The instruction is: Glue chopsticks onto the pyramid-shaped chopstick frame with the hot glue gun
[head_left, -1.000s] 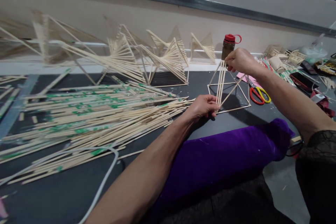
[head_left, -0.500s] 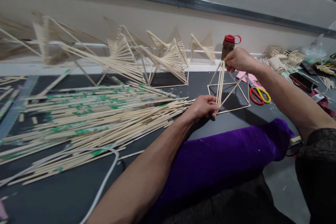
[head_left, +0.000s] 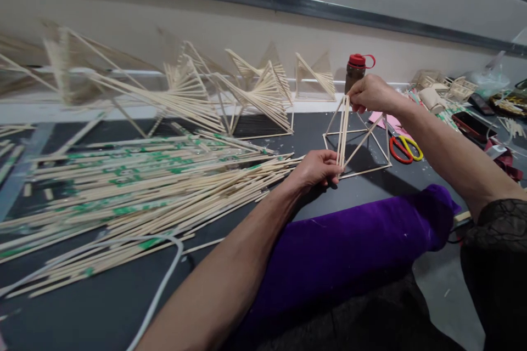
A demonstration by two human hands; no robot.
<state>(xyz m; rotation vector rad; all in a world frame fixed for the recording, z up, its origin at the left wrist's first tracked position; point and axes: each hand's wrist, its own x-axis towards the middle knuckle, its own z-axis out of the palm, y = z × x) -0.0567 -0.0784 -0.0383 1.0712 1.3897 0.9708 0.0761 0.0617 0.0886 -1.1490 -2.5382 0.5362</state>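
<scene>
ahead at one o'clock, hold by corners (head_left: 390, 165) the probably fragile stick frame (head_left: 361, 144), pinched by left hand (head_left: 318, 168) and right hand (head_left: 368, 93).

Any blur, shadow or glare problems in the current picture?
Head view: the stick lattice at far left looks smeared; head view: left hand and right hand read clearly; head view: a soft shadow falls on the table right of the small stick frame; head view: no strong glare on the hands.
</scene>
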